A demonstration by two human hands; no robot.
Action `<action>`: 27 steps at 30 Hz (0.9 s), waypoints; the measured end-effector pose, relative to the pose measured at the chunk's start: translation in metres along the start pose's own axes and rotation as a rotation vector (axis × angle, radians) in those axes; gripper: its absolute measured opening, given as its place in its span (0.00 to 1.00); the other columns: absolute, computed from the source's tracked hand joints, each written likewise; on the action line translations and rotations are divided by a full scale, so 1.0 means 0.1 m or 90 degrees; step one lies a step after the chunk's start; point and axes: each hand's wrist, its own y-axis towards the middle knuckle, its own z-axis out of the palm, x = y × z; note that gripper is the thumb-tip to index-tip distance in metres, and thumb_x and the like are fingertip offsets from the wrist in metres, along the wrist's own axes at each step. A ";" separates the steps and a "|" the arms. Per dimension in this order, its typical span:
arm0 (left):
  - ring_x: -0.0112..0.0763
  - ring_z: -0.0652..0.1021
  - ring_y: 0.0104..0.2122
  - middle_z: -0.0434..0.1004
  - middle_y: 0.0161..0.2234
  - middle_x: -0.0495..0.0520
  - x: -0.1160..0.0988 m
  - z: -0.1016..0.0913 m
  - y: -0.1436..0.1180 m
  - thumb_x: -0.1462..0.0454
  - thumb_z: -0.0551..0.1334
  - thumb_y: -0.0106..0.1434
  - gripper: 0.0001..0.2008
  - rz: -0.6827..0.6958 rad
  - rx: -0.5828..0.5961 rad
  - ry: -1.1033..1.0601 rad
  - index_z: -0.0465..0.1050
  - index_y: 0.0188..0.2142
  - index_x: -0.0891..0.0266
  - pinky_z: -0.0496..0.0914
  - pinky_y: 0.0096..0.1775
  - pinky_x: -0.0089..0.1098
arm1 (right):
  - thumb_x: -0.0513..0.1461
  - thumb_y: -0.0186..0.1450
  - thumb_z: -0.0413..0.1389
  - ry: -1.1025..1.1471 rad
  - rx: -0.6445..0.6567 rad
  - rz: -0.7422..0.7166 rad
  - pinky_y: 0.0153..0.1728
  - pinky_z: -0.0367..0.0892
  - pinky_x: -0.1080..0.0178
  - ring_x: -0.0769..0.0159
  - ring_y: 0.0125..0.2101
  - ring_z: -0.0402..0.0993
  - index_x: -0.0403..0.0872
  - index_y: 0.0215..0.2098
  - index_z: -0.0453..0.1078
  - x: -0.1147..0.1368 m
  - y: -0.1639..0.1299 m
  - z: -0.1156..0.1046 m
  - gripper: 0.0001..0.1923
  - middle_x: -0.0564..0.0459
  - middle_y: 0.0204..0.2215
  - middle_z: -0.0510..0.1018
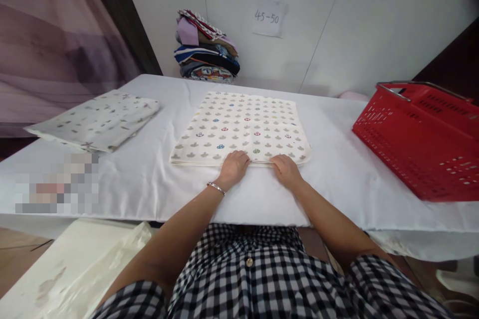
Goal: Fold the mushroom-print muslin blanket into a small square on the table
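In front of me a cream cloth, printed with small grey and coloured motifs, lies folded in flat layers on the white-covered table. My left hand is closed on the middle of its near edge, fingers on top. A short way to the right, my right hand pinches the same edge near the rounded right corner. Both thumbs are largely hidden. On the left of the table lies another folded cloth, whitish with scattered grey-green marks; neither hand touches it.
A red perforated basket with a metal handle stands at the right. Several folded fabrics form a stack against the back wall, left of paper signs. A blurred-out patch covers something at the table's left front.
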 end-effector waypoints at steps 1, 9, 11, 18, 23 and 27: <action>0.34 0.70 0.36 0.72 0.34 0.55 0.00 0.00 -0.01 0.64 0.53 0.66 0.09 0.005 -0.002 0.000 0.70 0.32 0.62 0.64 0.39 0.36 | 0.32 0.65 0.44 -0.002 -0.007 0.002 0.35 0.63 0.58 0.60 0.34 0.66 0.45 0.42 0.67 0.00 0.00 0.00 0.12 0.47 0.34 0.74; 0.33 0.70 0.37 0.72 0.36 0.54 0.00 0.00 -0.05 0.68 0.51 0.65 0.07 0.061 -0.036 0.002 0.68 0.36 0.62 0.64 0.39 0.35 | 0.30 0.63 0.45 0.012 0.011 -0.003 0.35 0.63 0.59 0.60 0.33 0.66 0.47 0.39 0.68 0.01 0.01 -0.03 0.13 0.48 0.33 0.74; 0.33 0.71 0.37 0.72 0.36 0.54 0.00 0.01 -0.06 0.70 0.50 0.65 0.09 0.072 -0.038 0.015 0.68 0.35 0.62 0.64 0.39 0.34 | 0.30 0.62 0.45 0.020 0.013 -0.002 0.35 0.63 0.59 0.61 0.33 0.65 0.47 0.38 0.68 0.01 0.01 -0.04 0.13 0.48 0.33 0.74; 0.33 0.71 0.38 0.72 0.38 0.54 0.00 0.04 -0.06 0.72 0.51 0.63 0.09 0.087 -0.047 0.031 0.69 0.35 0.61 0.65 0.38 0.34 | 0.29 0.63 0.44 0.023 0.000 -0.005 0.35 0.63 0.59 0.60 0.34 0.65 0.46 0.38 0.68 0.01 -0.01 -0.02 0.13 0.48 0.34 0.74; 0.34 0.71 0.39 0.72 0.38 0.55 0.00 0.03 -0.07 0.70 0.51 0.64 0.09 0.090 -0.054 0.033 0.69 0.36 0.61 0.66 0.40 0.35 | 0.30 0.64 0.45 0.021 0.005 0.001 0.38 0.64 0.58 0.60 0.37 0.66 0.46 0.42 0.68 0.02 -0.01 -0.02 0.13 0.47 0.38 0.74; 0.34 0.72 0.40 0.72 0.39 0.55 0.00 0.03 -0.07 0.68 0.51 0.65 0.09 0.092 -0.054 0.036 0.69 0.37 0.61 0.66 0.40 0.35 | 0.33 0.66 0.46 0.020 0.009 0.001 0.38 0.64 0.58 0.60 0.37 0.66 0.47 0.41 0.69 0.02 0.00 -0.02 0.11 0.48 0.38 0.74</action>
